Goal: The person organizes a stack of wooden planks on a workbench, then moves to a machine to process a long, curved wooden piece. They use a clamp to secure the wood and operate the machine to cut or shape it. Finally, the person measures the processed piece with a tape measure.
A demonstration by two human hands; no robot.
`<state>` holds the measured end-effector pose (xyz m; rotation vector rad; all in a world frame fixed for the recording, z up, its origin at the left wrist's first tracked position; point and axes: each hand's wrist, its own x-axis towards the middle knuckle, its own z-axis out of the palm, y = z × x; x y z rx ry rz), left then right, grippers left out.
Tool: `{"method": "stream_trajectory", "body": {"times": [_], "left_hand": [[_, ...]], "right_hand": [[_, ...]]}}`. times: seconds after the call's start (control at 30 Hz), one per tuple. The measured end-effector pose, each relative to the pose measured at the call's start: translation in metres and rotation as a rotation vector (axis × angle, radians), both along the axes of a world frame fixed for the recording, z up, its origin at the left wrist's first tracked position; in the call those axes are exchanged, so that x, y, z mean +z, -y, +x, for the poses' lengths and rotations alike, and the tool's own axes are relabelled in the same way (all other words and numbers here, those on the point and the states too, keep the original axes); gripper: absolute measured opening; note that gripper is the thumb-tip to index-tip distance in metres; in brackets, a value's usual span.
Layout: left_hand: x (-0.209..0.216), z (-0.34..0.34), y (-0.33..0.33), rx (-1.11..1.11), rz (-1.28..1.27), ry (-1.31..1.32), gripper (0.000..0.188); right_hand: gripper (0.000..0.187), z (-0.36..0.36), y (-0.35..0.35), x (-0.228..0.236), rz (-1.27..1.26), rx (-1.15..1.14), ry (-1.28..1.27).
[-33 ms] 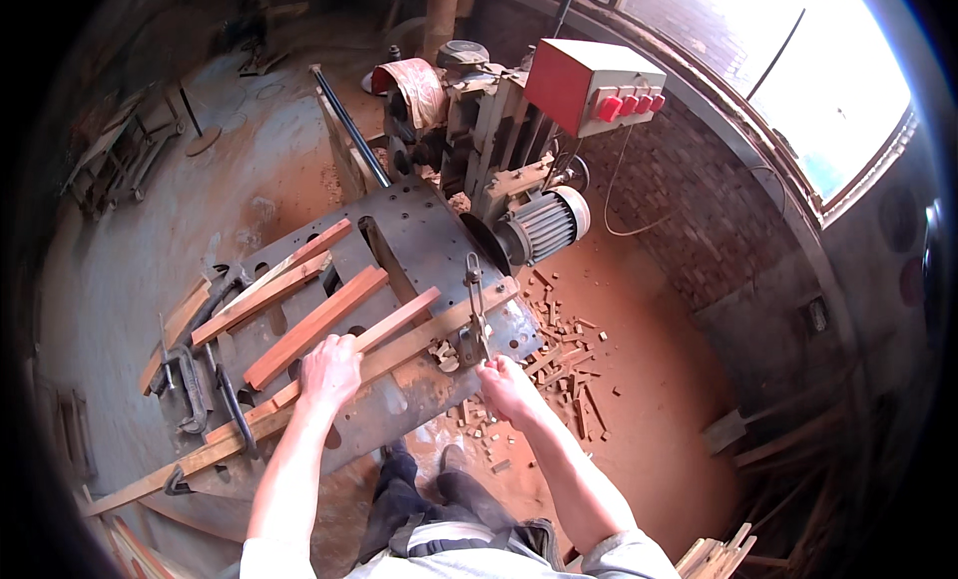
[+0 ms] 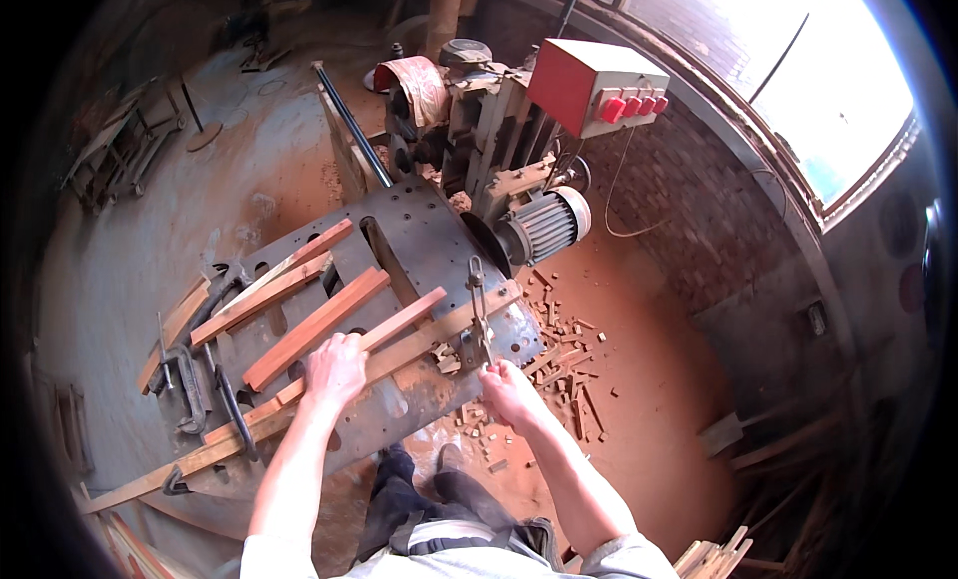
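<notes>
Red sawdust covers the workshop floor around a grey steel machine table, with a brick wall beyond it. At the table's far edge stand a ribbed motor and a red switch box. My left hand lies near the near edge, fingers curled over the end of a reddish wooden strip that rests across a long pale board. My right hand is closed around the lower end of a metal lever at the table's near right corner, as far as I can tell. Small wood offcuts litter the floor beside that corner. More strips lie across the table's left side.
</notes>
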<state>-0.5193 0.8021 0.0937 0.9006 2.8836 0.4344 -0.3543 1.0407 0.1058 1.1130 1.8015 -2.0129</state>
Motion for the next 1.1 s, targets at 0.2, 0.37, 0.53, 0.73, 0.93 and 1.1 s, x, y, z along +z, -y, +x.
{"method": "stream_trajectory", "body": {"times": [0.2,0.37,0.53,0.73,0.93,1.1], "left_hand": [[-0.036,-0.014,-0.058,-0.148,0.034,0.169,0.024],[-0.070,-0.006,-0.125,-0.206,0.174,0.227,0.016],[-0.079,-0.002,-0.143,-0.144,0.348,0.200,0.015],[-0.078,-0.003,-0.126,-0.068,0.371,0.263,0.020],[-0.078,-0.015,-0.131,0.018,0.247,0.340,0.024],[-0.064,-0.037,-0.133,-0.016,0.113,0.608,0.029]], "right_hand": [[0.018,0.021,0.007,0.021,-0.015,-0.043,0.109],[0.016,0.014,0.012,0.047,-0.039,-0.023,0.280],[0.021,0.014,0.015,0.042,-0.068,-0.052,0.191],[0.017,0.013,0.011,0.034,-0.063,-0.051,0.160],[0.016,0.006,0.012,0.040,-0.034,-0.036,0.168],[0.014,0.011,0.014,0.029,0.067,-0.021,0.136]]}}
